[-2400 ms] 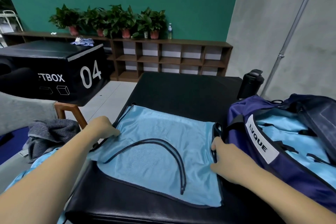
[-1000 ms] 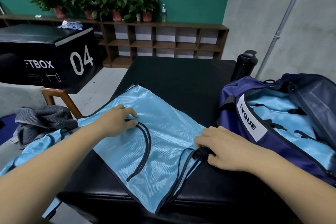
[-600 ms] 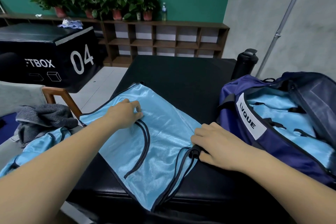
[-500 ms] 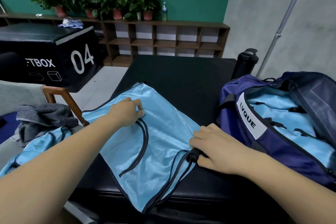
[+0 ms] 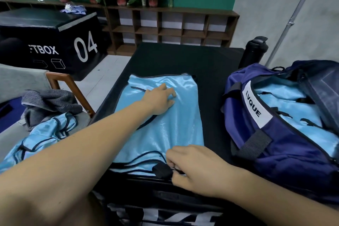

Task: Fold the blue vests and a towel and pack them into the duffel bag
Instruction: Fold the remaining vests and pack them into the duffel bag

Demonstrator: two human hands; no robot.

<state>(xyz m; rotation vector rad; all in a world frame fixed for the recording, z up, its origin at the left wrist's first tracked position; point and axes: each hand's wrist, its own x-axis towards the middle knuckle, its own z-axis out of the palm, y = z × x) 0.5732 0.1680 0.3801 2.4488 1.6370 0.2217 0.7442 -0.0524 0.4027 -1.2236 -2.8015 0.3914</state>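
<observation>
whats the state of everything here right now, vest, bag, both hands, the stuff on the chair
vest on the table, folded over, lying flat
left hand, fingers straight, pressing on that vest
right hand, pinching the vest's near edge
duffel bag, unzipped, blue vests already inside
blue fabric on the chair, crumpled, unfolded
grey towel, bunched up, unfolded
black bottle, upright, cap on

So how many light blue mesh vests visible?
3: flat vest on the black table, crumpled vest on the chair, packed vest in the navy duffel bag; more may hide inside.
</observation>
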